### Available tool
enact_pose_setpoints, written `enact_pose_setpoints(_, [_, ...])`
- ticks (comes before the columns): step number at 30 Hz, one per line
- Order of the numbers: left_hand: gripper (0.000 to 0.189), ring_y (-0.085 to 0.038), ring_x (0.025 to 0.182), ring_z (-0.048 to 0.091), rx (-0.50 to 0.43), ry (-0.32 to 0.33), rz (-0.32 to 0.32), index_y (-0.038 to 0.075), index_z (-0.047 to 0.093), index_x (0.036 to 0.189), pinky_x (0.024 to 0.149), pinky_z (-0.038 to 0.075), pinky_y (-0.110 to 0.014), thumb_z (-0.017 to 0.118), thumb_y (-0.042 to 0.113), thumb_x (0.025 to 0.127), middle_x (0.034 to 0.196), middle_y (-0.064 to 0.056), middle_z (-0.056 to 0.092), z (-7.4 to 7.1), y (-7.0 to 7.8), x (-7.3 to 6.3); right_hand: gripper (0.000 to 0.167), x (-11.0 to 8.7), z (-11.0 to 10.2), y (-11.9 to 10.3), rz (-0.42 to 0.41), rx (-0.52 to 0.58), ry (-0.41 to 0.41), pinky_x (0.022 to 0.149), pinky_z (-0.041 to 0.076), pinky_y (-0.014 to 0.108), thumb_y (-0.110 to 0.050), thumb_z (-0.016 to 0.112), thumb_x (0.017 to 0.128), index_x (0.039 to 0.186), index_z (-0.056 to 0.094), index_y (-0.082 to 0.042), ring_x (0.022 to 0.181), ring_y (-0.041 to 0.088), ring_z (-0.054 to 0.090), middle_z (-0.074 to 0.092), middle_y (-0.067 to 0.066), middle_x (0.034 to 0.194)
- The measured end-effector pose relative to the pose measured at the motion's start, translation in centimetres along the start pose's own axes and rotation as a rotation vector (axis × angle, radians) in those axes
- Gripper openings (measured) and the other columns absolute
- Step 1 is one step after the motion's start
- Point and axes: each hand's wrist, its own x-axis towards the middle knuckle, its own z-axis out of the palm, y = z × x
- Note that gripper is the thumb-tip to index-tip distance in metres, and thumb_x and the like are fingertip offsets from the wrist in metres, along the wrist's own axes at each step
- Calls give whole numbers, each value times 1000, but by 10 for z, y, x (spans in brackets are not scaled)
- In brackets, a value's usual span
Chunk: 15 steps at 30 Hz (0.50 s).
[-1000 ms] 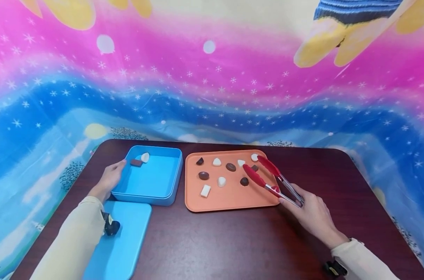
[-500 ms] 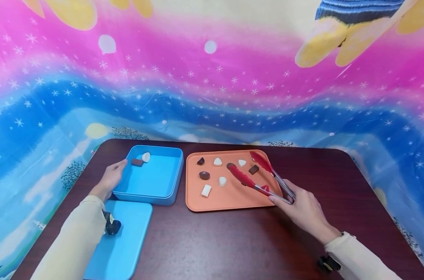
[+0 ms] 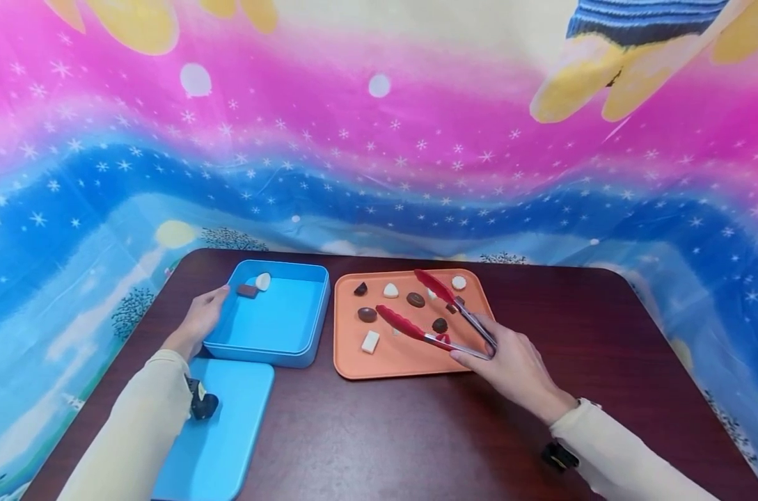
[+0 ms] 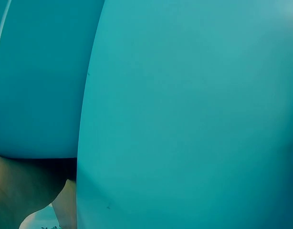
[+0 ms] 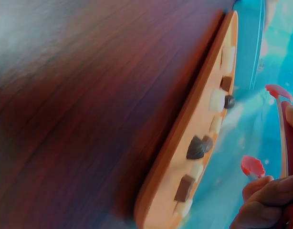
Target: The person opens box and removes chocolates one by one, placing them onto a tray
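Note:
My right hand holds red-tipped metal tongs over the orange tray. The tongs' arms are spread apart with nothing between them. Beneath lie several chocolates, among them a dark oval one, a white bar and a round white one; a few are partly hidden by the tongs. My left hand grips the left side of a blue box. Inside that box, a brown bar and a white piece sit near the far left corner.
A blue lid lies on the dark wooden table in front of the box, under my left forearm. Behind the table hangs a printed cloth. The box stands just left of the tray.
My right hand has moved left across the tray with the spread tongs, from its right side toward the middle. The left hand, box and chocolates keep their places.

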Motion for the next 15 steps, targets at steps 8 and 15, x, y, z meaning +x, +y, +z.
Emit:
enact_pose_setpoints(8, [77,-51,155,0,2,-9,19,12,-2,163,122,10,-72,16,60,106,170,-22,-2,1,-2,0,67,9,11,-19,-31,9,-20,45,37,28,-64,79,78,122,61,-17,51,13,45,47,-3,59])
enact_pose_setpoints(15, [80,-52,155,1,1,-3,12,11,-1,163,121,10,-73,17,63,105,170,-23,-2,-1,0,0,74,19,20,-40,-61,54,-41,44,37,27,-64,79,77,130,61,-16,51,13,44,50,-2,63])
